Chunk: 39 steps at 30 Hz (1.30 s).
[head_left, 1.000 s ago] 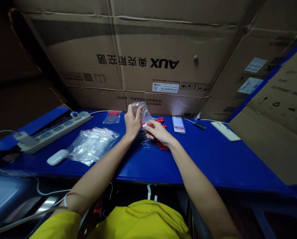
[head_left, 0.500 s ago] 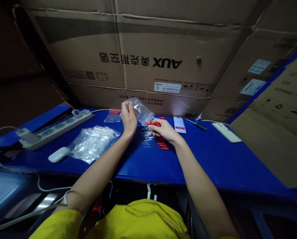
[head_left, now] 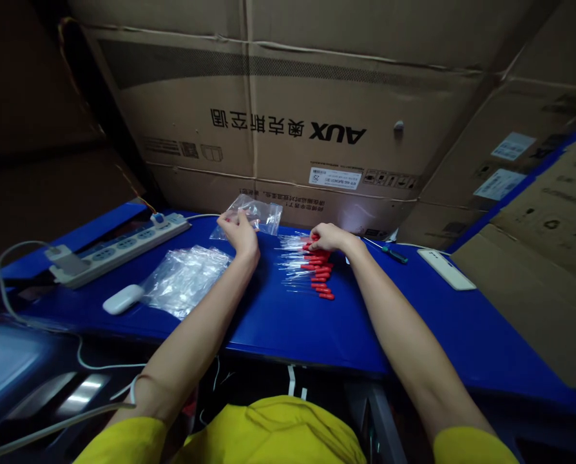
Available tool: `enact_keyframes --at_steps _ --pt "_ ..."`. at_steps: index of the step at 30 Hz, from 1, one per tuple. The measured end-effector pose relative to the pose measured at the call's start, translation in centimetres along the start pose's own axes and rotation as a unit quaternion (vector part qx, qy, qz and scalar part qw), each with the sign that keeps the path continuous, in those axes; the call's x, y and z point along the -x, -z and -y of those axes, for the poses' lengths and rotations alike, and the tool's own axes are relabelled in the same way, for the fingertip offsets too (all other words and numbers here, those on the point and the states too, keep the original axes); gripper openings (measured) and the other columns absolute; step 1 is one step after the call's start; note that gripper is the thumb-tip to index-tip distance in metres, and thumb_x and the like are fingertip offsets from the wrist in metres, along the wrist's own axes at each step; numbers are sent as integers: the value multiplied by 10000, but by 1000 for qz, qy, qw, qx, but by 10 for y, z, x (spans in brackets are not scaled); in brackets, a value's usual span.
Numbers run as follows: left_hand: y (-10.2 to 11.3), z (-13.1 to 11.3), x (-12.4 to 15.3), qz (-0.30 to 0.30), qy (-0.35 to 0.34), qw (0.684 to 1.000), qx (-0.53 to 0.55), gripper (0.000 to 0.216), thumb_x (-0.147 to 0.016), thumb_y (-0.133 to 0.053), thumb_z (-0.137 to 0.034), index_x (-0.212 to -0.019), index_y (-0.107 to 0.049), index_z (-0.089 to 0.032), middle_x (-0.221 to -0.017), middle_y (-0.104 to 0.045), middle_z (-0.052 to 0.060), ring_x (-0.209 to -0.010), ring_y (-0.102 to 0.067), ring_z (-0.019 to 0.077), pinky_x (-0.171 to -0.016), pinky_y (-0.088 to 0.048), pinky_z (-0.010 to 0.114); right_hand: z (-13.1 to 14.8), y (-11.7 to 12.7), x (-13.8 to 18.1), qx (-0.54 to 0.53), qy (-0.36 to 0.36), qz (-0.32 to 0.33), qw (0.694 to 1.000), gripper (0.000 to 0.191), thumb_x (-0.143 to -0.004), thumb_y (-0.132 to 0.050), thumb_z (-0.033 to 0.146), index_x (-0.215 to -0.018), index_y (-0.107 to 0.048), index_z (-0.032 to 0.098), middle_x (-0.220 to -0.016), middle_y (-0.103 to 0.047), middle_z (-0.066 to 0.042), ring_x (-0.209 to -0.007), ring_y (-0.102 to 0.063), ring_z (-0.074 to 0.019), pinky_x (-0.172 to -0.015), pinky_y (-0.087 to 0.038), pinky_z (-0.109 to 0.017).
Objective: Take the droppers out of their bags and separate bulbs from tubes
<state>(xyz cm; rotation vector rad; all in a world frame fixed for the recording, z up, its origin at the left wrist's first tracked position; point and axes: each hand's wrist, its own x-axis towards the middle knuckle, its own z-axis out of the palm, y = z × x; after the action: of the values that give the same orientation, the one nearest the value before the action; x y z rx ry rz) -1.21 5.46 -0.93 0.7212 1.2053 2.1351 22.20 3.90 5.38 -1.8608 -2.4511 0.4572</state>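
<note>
My left hand is low over the back of the table, its fingers closed on a clear zip bag that stretches out to the right. Bits of red show by those fingers; whether they lie inside this bag or under it, I cannot tell. My right hand pinches at the red bulb end of a dropper at the far end of a pile. The pile holds several clear droppers with red bulbs, thin tips pointing left. Fingers partly cover the topmost bulbs.
A stack of clear bags lies at left, beside a white mouse-shaped case and a power strip. To the right are a screwdriver and a white phone-like slab. A cardboard wall closes off the back.
My left hand has lowered the bag toward the table, slightly left. My right hand has left the bag's mouth, where it held red-bulbed droppers, and moved to the pile.
</note>
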Motion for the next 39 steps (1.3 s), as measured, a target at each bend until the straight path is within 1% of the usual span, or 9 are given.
enact_keyframes --at_steps 6,11,18,24,27,29,31,35,39 --pt "1 1 0 -33 20 999 3 393 -951 -695 -402 -1196 -419 -270 -1197 -659 78 -717 -722 139 -533 -534 239 6 -6 -3 27 -3 -18 999 254 -804 -876 290 -1044 -818 229 -1042 -809 -87 -904 -729 -220 -746 -491 -256" --pt "-9 -6 20 -36 90 995 12 285 -963 -655 -240 -1147 -438 -253 -1159 -673 50 -663 -682 108 -551 -549 239 9 -15 8 44 -2 -81 996 284 -918 -774 374 -1172 -813 253 -1148 -800 -125 -1093 -719 -293 -875 -511 -325" --pt "-13 -7 38 83 143 983 75 423 -912 -756 -236 -1202 -448 -261 -1124 -750 31 -692 -731 124 -546 -498 204 -5 -32 10 -7 35 -156 987 275 -1025 -607 296 -1184 -821 230 -1207 -801 -112 -1212 -657 -307 -1043 -487 -397" --pt "-13 -11 51 180 118 974 72 548 -839 -864 -324 -1247 -506 -249 -1219 -762 98 -673 -741 141 -524 -470 219 -19 -46 13 -140 11 -245 959 360 -1007 -586 299 -1319 -751 224 -1287 -776 -105 -1306 -623 -291 -1126 -459 -410" --pt "-13 -14 57 213 110 968 69 581 -828 -869 -380 -1253 -497 -248 -1238 -769 100 -658 -736 136 -515 -465 215 -16 -46 17 -332 0 -286 899 347 -1011 -516 365 -1199 -773 228 -1198 -796 -81 -1159 -703 -256 -1007 -534 -371" --pt "-13 -16 60 239 112 963 63 603 -810 -876 -408 -1250 -498 -245 -1225 -778 93 -658 -737 134 -520 -469 212 -12 -45 21 -485 -6 -271 831 427 -1011 -481 506 -1142 -767 218 -1089 -802 -84 -965 -741 -236 -812 -573 -339" --pt "-13 -19 61 265 117 956 51 613 -786 -887 -417 -1237 -510 -245 -1178 -792 77 -662 -740 134 -531 -470 205 -9 -45 26 -575 0 -247 780 505 -927 -591 645 -1110 -758 205 -979 -792 -78 -808 -723 -213 -674 -548 -306" --pt "-12 -26 52 292 133 947 8 506 -810 -846 -527 -1121 -604 -211 -1051 -806 75 -695 -749 143 -562 -487 202 -8 -48 37 -576 21 -258 775 515 -685 -856 602 -971 -765 183 -741 -730 -27 -674 -644 -176 -629 -510 -287" --pt "-7 -30 34 350 168 920 -56 595 -807 -796 -700 -1017 -742 -146 -958 -787 117 -691 -714 133 -537 -452 198 -12 -48 42 -535 52 -267 800 430 -708 -836 547 -926 -799 178 -764 -744 -34 -676 -609 -167 -630 -480 -286"
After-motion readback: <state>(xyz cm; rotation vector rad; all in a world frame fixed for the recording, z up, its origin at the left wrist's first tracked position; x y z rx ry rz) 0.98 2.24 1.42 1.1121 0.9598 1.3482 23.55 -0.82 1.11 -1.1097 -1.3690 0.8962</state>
